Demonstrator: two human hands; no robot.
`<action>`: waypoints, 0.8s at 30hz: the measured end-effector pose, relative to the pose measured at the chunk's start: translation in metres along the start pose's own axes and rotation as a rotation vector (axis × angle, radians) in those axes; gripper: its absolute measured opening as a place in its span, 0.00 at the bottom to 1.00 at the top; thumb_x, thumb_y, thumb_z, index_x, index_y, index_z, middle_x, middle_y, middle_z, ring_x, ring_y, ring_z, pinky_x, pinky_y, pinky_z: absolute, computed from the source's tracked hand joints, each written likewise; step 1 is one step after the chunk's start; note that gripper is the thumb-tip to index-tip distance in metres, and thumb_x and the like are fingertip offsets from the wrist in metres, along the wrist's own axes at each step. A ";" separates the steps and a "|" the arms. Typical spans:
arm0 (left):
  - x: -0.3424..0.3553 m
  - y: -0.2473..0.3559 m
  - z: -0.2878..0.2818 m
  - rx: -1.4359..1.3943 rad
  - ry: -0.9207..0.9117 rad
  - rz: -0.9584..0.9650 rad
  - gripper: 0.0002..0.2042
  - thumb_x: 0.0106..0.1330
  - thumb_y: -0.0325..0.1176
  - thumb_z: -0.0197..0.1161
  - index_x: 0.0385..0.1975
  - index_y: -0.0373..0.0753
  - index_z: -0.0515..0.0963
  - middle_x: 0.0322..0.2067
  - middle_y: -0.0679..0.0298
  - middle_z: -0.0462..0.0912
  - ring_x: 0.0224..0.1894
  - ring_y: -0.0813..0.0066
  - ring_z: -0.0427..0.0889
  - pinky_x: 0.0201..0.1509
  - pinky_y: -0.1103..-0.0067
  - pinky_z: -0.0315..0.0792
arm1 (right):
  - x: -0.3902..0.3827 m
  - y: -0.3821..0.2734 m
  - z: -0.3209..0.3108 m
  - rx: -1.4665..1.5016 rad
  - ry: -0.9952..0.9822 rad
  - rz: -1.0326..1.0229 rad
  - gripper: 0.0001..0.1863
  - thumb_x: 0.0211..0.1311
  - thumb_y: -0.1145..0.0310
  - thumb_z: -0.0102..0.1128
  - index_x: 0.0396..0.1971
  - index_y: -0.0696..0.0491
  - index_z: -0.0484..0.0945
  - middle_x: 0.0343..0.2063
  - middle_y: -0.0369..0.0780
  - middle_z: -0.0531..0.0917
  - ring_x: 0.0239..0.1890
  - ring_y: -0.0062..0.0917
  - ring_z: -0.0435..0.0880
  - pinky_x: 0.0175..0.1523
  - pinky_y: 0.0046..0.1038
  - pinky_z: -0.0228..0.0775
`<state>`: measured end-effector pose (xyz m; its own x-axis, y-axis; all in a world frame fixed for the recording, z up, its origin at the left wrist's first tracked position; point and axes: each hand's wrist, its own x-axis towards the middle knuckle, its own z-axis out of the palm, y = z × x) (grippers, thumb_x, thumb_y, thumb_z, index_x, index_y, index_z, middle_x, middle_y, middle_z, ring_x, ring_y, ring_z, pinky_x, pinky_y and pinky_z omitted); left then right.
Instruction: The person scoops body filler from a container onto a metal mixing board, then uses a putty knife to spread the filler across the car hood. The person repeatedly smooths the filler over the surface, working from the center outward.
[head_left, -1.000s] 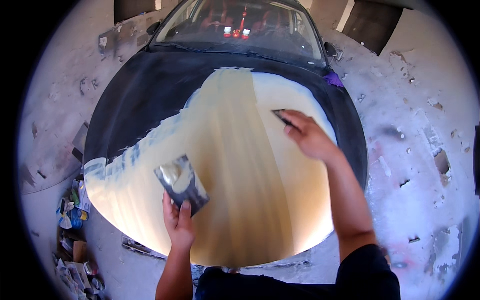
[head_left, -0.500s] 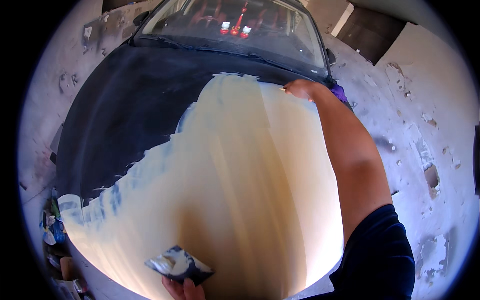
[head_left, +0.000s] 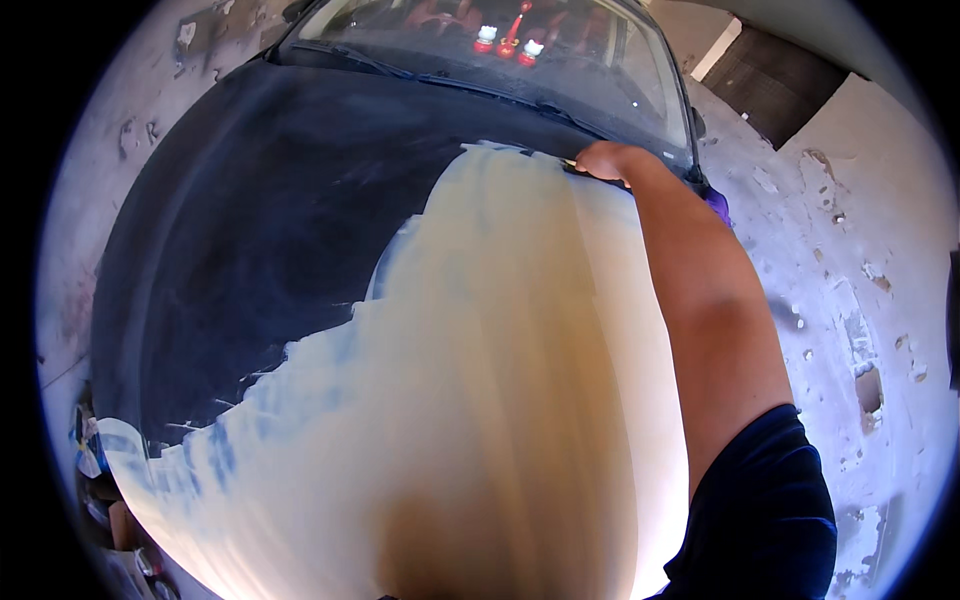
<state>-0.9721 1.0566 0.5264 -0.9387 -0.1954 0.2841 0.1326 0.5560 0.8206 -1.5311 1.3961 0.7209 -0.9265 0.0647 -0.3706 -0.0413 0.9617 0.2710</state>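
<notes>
My right hand (head_left: pixel 607 162) grips a thin dark spreader (head_left: pixel 582 172) at the upper edge of a cream coating (head_left: pixel 500 330) on a car's dark hood (head_left: pixel 250 230). The coating covers much of the centre, lower part and right side, with a ragged left edge and streaks. My right arm reaches up along the hood's right side. My left hand and the plate it held are out of sight below the frame.
Above the hood are the wipers and windshield (head_left: pixel 420 40), with red-and-white figurines inside. A purple item (head_left: pixel 717 206) sits at the right corner. The scuffed floor (head_left: pixel 850 300) surrounds the car, with dark panels at upper right and assorted clutter at lower left.
My right hand has moved up to the coating's far edge, arm stretched out. My left hand and its plate have dropped out of view, and my view has shifted.
</notes>
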 end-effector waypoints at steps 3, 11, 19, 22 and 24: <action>-0.014 -0.005 0.013 -0.159 0.128 -0.095 0.17 0.63 0.38 0.45 0.33 0.31 0.76 0.32 0.53 0.80 0.32 0.52 0.77 0.35 0.63 0.68 | -0.009 -0.008 -0.006 0.108 0.016 0.119 0.21 0.62 0.54 0.43 0.52 0.45 0.72 0.45 0.42 0.73 0.41 0.34 0.74 0.39 0.38 0.70; 0.005 0.015 0.009 -0.223 0.071 -0.170 0.16 0.63 0.38 0.46 0.34 0.30 0.76 0.35 0.52 0.79 0.34 0.51 0.76 0.38 0.62 0.68 | -0.033 -0.022 -0.014 0.192 -0.034 0.130 0.20 0.60 0.54 0.45 0.49 0.44 0.74 0.34 0.40 0.72 0.33 0.27 0.70 0.35 0.33 0.67; 0.004 0.017 -0.003 -0.118 -0.041 -0.145 0.16 0.63 0.37 0.46 0.36 0.30 0.75 0.38 0.50 0.78 0.37 0.51 0.74 0.42 0.61 0.66 | -0.051 -0.015 -0.003 0.185 -0.044 0.079 0.24 0.59 0.53 0.47 0.55 0.42 0.71 0.48 0.39 0.73 0.39 0.28 0.71 0.38 0.36 0.69; 0.005 0.026 0.000 -0.248 0.008 -0.243 0.16 0.62 0.36 0.47 0.38 0.30 0.75 0.40 0.49 0.76 0.40 0.50 0.73 0.47 0.61 0.63 | -0.081 -0.032 -0.004 0.184 -0.059 0.067 0.24 0.60 0.58 0.46 0.55 0.50 0.71 0.59 0.40 0.68 0.49 0.35 0.75 0.49 0.33 0.71; 0.023 0.056 0.008 -0.674 0.147 -0.408 0.16 0.62 0.36 0.47 0.39 0.30 0.74 0.41 0.49 0.76 0.40 0.49 0.72 0.49 0.60 0.60 | -0.083 -0.028 0.004 0.173 -0.083 0.037 0.24 0.60 0.56 0.46 0.56 0.45 0.70 0.55 0.39 0.71 0.47 0.33 0.73 0.44 0.35 0.71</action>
<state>-0.9891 1.0892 0.5750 -0.9094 -0.4083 -0.0795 -0.0049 -0.1806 0.9836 -1.4513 1.3651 0.7410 -0.8920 0.1157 -0.4369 0.0639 0.9892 0.1316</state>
